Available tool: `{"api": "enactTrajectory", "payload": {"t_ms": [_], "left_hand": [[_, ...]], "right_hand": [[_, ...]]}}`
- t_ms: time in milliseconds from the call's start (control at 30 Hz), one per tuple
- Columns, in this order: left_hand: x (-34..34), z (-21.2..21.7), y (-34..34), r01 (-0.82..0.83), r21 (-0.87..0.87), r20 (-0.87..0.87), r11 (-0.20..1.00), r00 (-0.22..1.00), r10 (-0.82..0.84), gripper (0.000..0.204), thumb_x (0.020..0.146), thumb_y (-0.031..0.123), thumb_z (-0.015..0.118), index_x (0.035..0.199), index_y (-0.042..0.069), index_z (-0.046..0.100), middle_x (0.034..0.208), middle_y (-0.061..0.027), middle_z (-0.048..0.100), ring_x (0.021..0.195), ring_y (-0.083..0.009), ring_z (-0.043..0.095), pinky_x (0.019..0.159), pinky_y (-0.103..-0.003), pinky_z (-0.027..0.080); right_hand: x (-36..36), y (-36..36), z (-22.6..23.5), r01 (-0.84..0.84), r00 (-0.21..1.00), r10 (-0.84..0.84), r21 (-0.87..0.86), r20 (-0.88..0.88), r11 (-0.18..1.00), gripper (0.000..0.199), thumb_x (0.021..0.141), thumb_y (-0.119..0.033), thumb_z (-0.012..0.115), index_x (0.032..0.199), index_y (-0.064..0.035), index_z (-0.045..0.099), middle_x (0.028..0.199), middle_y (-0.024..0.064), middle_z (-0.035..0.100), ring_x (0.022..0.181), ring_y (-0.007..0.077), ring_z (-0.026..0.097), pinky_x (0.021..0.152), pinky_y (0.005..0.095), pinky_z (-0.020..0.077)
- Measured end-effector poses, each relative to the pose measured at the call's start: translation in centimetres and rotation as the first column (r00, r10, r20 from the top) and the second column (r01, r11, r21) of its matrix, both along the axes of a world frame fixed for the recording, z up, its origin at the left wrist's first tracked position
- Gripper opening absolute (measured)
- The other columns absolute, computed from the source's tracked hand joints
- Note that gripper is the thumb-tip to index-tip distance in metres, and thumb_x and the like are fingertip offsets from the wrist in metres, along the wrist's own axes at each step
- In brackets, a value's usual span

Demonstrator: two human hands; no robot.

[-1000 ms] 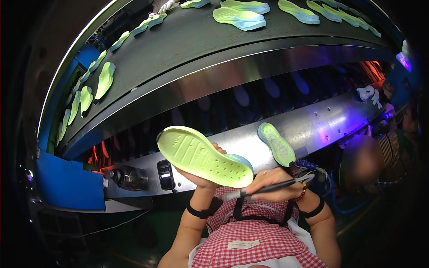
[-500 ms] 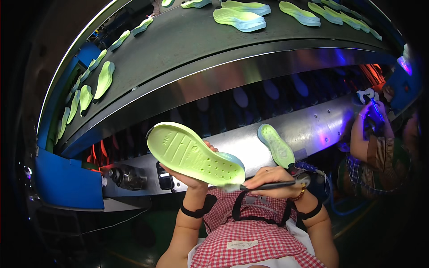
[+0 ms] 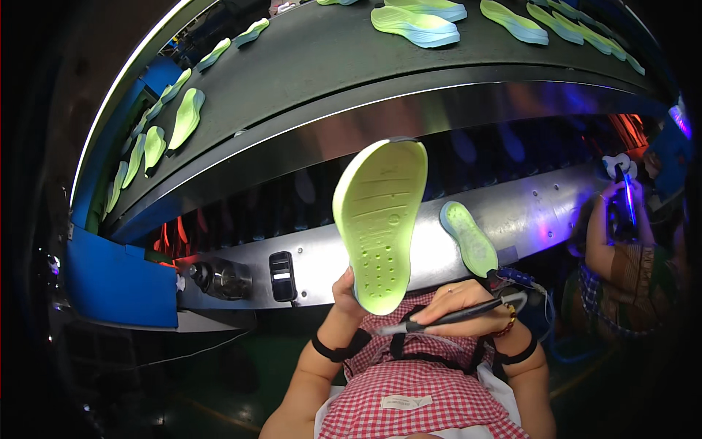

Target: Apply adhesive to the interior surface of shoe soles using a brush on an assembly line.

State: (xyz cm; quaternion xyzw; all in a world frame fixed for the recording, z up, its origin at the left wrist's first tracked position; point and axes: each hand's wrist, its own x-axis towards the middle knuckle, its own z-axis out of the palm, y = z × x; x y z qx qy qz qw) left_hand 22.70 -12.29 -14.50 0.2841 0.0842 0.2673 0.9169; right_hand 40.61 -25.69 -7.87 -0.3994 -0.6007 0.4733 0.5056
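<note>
My left hand (image 3: 346, 294) grips a yellow-green shoe sole (image 3: 382, 212) at the edge of its lower, holed end. The sole stands nearly upright with its grooved face toward me and its dark-tipped end up. Most of my left fingers are hidden behind it. My right hand (image 3: 462, 306) is closed round a dark-handled brush (image 3: 453, 316). The pale brush tip points left, just below the sole and apart from it. A second sole (image 3: 469, 240), yellow-green with a pale blue edge, lies on the metal ledge (image 3: 318, 249) beyond my right hand.
A dark conveyor belt (image 3: 292, 80) carrying several soles (image 3: 186, 118) runs across the far side. A dark bottle (image 3: 221, 278) and a black buckle-shaped object (image 3: 281, 276) are on the ledge at left. A blue cable connector (image 3: 515, 276) lies right. Another person's arms (image 3: 599, 227) work at far right.
My left hand has turned the sole from a slant to nearly upright and shifted it right. The brush tip, earlier at the sole's lower edge, is now below and apart from it.
</note>
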Motion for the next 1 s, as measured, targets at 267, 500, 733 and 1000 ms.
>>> {"api": "enactTrajectory", "payload": {"t_ms": [267, 500, 733, 1000], "left_hand": [[0.3, 1.4, 2.3, 0.435, -0.324, 0.084, 0.840, 0.898, -0.433, 0.057, 0.080, 0.028, 0.052, 0.124, -0.005, 0.037, 0.112, -0.0218, 0.054, 0.097, -0.0278, 0.059, 0.085, -0.038, 0.047], [0.7, 3.8, 1.7, 0.481, -0.221, -0.299, 0.848, 0.795, -0.529, 0.057, 0.082, 0.031, 0.049, 0.125, -0.005, 0.038, 0.113, -0.0218, 0.053, 0.098, -0.0269, 0.057, 0.083, -0.035, 0.047], [-0.3, 5.3, 1.4, 0.387, -0.260, -0.490, 0.885, 0.736, -0.466, 0.064, 0.079, 0.038, 0.047, 0.126, -0.005, 0.037, 0.115, -0.0217, 0.052, 0.099, -0.0278, 0.056, 0.083, -0.035, 0.047], [-2.1, 6.0, 1.3, 0.268, -0.154, -0.611, 0.951, 0.731, -0.305, 0.065, 0.076, 0.040, 0.049, 0.123, -0.006, 0.042, 0.114, -0.0199, 0.053, 0.096, -0.0257, 0.057, 0.081, -0.033, 0.047]], "right_hand": [[0.9, 0.2, 1.2, -0.097, 0.987, 0.093, 0.021, 0.128, 0.995, 0.022, 0.073, -0.003, 0.066, 0.095, -0.0011, 0.063, 0.095, 0.0136, 0.064, 0.089, 0.0225, 0.063, 0.080, 0.0300, 0.0502], [3.2, 0.9, 1.0, -0.134, 0.981, 0.114, 0.120, 0.157, 0.984, 0.022, 0.072, 0.000, 0.066, 0.094, -0.0027, 0.064, 0.095, 0.0126, 0.064, 0.090, 0.0229, 0.063, 0.079, 0.0301, 0.0504], [4.1, 0.0, 0.9, -0.090, 0.973, 0.083, 0.023, 0.217, 0.996, 0.023, 0.071, -0.002, 0.065, 0.094, -0.0039, 0.064, 0.098, 0.0110, 0.064, 0.094, 0.0230, 0.061, 0.082, 0.0311, 0.0484], [4.1, -1.3, 0.8, 0.083, 0.985, -0.087, 0.035, 0.148, 0.996, 0.024, 0.073, 0.002, 0.064, 0.096, -0.0044, 0.064, 0.098, 0.0139, 0.064, 0.094, 0.0220, 0.062, 0.083, 0.0303, 0.0492]]}}
